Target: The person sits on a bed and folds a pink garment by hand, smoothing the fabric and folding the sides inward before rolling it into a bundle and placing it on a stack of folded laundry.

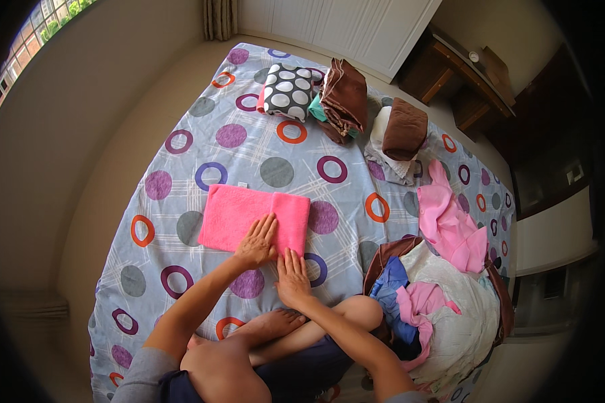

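Note:
A bright pink towel [237,211] lies flat on the bedsheet before me, with its right part folded over into a raised panel [291,216]. My left hand [258,243] rests palm down across the towel's near side, fingers extended towards the fold's edge. The fingertips of my right hand [293,282] touch the near right edge of the folded panel; the rest of that hand is over the sheet. Neither hand grips anything that I can see. The towel's underside and the part beneath my left palm are hidden.
Folded stacks stand at the far side: a polka-dot cloth [287,93], brown fabric [345,95] and a brown piece on white cloth [406,128]. At right lie a pink garment [451,221] and a loose heap [454,317]. My crossed legs [227,367] are close by. A desk [464,75] stands beyond.

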`<state>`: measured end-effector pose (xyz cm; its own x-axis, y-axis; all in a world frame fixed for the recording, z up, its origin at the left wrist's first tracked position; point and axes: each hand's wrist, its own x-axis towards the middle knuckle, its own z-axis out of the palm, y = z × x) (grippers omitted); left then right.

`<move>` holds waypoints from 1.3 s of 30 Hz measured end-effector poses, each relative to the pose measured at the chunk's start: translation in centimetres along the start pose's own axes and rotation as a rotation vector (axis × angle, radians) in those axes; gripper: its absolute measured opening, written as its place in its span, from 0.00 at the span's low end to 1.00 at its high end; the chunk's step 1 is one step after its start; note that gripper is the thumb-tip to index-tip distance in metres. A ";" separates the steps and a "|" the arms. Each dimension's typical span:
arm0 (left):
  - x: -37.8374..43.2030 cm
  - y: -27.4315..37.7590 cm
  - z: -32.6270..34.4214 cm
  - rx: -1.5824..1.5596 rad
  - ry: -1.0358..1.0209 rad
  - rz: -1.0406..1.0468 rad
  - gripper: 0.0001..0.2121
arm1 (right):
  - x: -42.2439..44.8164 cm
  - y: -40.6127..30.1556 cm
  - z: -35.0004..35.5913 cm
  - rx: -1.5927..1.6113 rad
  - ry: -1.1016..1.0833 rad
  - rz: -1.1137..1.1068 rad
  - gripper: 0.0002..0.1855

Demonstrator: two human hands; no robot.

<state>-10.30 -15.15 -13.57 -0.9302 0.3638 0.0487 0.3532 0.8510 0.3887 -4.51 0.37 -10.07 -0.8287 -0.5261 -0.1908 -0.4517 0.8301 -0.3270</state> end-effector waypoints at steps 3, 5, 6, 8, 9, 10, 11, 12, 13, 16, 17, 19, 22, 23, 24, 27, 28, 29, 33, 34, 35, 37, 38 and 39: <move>-0.2 0.9 0.2 -0.021 0.018 -0.030 0.32 | 0.2 1.0 -1.6 0.073 0.018 -0.081 0.24; -0.6 2.6 -0.6 -0.070 0.027 -0.005 0.32 | 1.8 1.6 -5.2 0.539 -0.048 0.224 0.17; -0.6 3.6 -0.7 -0.058 0.035 0.042 0.32 | 2.4 2.3 -5.5 0.462 0.137 0.182 0.16; -0.3 4.7 0.0 -0.041 0.044 0.137 0.29 | 4.4 3.5 -5.2 0.367 0.385 0.087 0.15; -0.1 4.7 0.6 -0.009 0.036 0.179 0.29 | 5.6 4.4 -4.3 0.268 0.428 0.005 0.16; -0.1 4.1 1.2 -0.003 0.039 0.165 0.29 | 6.7 4.7 -4.0 0.223 0.380 -0.024 0.18; -0.2 3.4 1.8 -0.001 0.021 0.177 0.28 | 7.6 4.8 -3.5 0.179 0.332 -0.054 0.20; -0.3 2.9 1.6 0.003 0.002 0.182 0.27 | 8.3 4.8 -3.0 0.187 0.326 -0.074 0.20; -0.4 2.3 1.4 0.012 0.004 0.160 0.27 | 9.0 4.8 -2.4 0.132 0.287 -0.109 0.22; -0.7 1.0 1.0 -0.009 -0.108 0.158 0.27 | 10.6 5.3 -0.7 0.050 0.224 -0.123 0.24; -0.7 0.9 1.0 -0.001 -0.110 0.135 0.27 | 11.0 5.7 -0.4 0.013 0.205 -0.083 0.25; -0.9 0.7 0.7 -0.103 -0.011 0.136 0.28 | 11.8 5.7 -1.2 -0.007 0.134 -0.018 0.27; -1.8 -0.1 -0.4 -0.059 -0.027 0.044 0.27 | 13.5 5.2 -2.7 -0.022 0.084 0.059 0.27; -2.0 -0.3 -0.7 -0.007 -0.023 -0.014 0.27 | 14.0 5.1 -3.4 -0.046 0.050 0.125 0.28; -2.4 -0.8 -1.0 -0.047 0.036 -0.124 0.27 | 14.0 5.1 -3.8 -0.069 0.016 0.197 0.28; -5.2 -4.2 -2.6 0.015 0.242 -0.457 0.30 | 13.0 4.0 -4.6 -0.017 0.317 0.064 0.27; -6.0 -5.1 -3.5 -0.002 0.315 -0.561 0.30 | 12.2 3.9 -4.5 -0.018 0.318 0.066 0.27; -6.9 -6.4 -3.6 -0.012 0.415 -0.575 0.28 | 10.9 3.8 -4.0 0.117 0.338 -0.008 0.25; -8.0 -7.8 -4.8 -0.218 0.424 -0.756 0.24 | 6.2 2.5 -2.9 0.367 0.363 -0.069 0.17; -7.9 -8.0 -4.6 -0.330 0.412 -0.832 0.23 | 5.5 2.8 -1.9 0.439 0.357 -0.042 0.16; -7.7 -8.1 -4.5 -0.333 0.405 -0.822 0.23 | 5.2 3.1 -1.3 0.513 0.352 -0.016 0.15; -7.2 -8.3 -4.5 -0.280 0.265 -0.877 0.22 | 5.1 3.6 -0.7 0.465 0.406 -0.054 0.15; -7.0 -8.5 -4.8 -0.282 0.260 -0.870 0.22 | 5.2 3.7 -0.5 0.493 0.382 -0.056 0.15; -7.0 -8.8 -5.2 -0.282 0.199 -0.898 0.22 | 5.5 3.6 -0.6 0.525 0.357 -0.063 0.16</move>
<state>-7.39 -27.17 -12.50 -0.8509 -0.4723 -0.2300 -0.5122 0.6488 0.5627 -10.86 0.55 -11.73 -0.9058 -0.4020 0.1341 -0.3562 0.5507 -0.7549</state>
